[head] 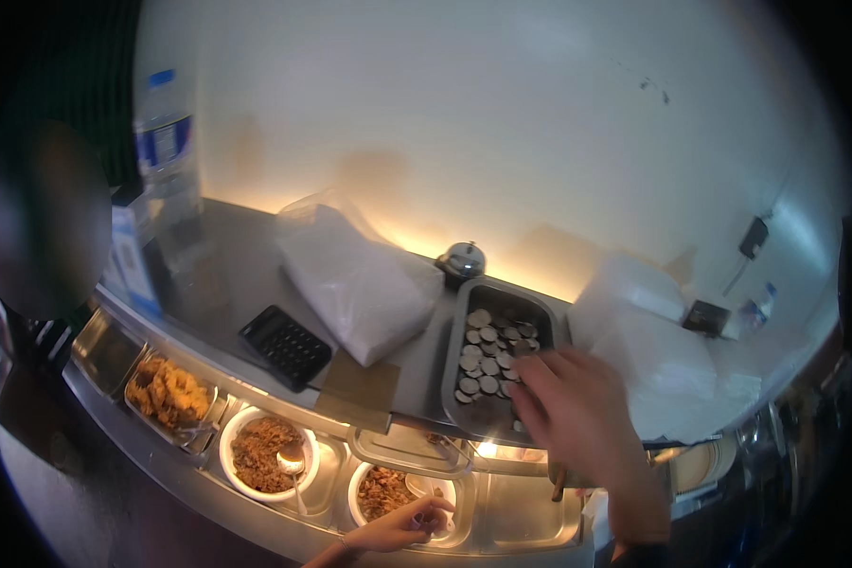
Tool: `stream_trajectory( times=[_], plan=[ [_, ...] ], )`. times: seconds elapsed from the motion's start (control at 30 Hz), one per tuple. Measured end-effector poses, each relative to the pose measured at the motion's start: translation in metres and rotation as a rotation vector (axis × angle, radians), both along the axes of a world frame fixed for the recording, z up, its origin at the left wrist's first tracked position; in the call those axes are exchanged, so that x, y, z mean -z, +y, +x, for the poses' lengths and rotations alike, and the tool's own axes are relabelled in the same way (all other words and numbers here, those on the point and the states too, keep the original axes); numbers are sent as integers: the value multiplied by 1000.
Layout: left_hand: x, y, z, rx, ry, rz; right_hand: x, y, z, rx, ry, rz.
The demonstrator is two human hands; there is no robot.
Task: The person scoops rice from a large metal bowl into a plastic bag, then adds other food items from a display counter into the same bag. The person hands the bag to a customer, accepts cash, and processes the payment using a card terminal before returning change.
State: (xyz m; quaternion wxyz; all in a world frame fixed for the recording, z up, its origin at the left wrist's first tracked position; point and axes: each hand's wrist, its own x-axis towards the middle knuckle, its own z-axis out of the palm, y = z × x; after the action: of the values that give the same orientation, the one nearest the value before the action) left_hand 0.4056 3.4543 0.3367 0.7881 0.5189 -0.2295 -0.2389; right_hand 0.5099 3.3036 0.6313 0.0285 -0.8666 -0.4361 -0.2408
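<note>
My right hand (582, 408) reaches over the right side of a dark metal tray (451, 369). Its blurred fingertips are at the coins (489, 366), and whether they pinch one cannot be made out. Many silver-coloured coins lie loose across the tray's bottom. Lower down, my left hand (401, 527) is half curled above a white bowl (356, 500) of dark chopped food. Something small and shiny shows at its fingers, too unclear to name. A spoon (419, 485) rests in that bowl, partly hidden by the hand.
Behind the tray stands a chrome service bell (463, 260). Left are a plastic-wrapped white stack (369, 291), a black calculator (285, 348) and a water bottle (163, 142). White plastic bags (653, 348) lie right. Below, fried food (168, 392) and minced food (264, 454) sit in a lit counter.
</note>
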Motion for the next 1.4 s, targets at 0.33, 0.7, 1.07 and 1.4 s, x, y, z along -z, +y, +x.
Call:
stream_trajectory(
  times=[0.33, 0.7, 1.07, 1.4],
  plan=[
    [36, -76, -32, -280, 232, -337, 224, -81, -119, 109, 1016, 398],
    [45, -172, -124, -1082, -229, 442, 316, -187, -121, -195, 1261, 493],
    [34, -296, -243, -1112, 222, 521, 353, -278, -182, -464, 1589, 409],
    [82, -418, -288, -829, 30, 478, 372, -432, -302, -184, 1479, 892]
  ],
)
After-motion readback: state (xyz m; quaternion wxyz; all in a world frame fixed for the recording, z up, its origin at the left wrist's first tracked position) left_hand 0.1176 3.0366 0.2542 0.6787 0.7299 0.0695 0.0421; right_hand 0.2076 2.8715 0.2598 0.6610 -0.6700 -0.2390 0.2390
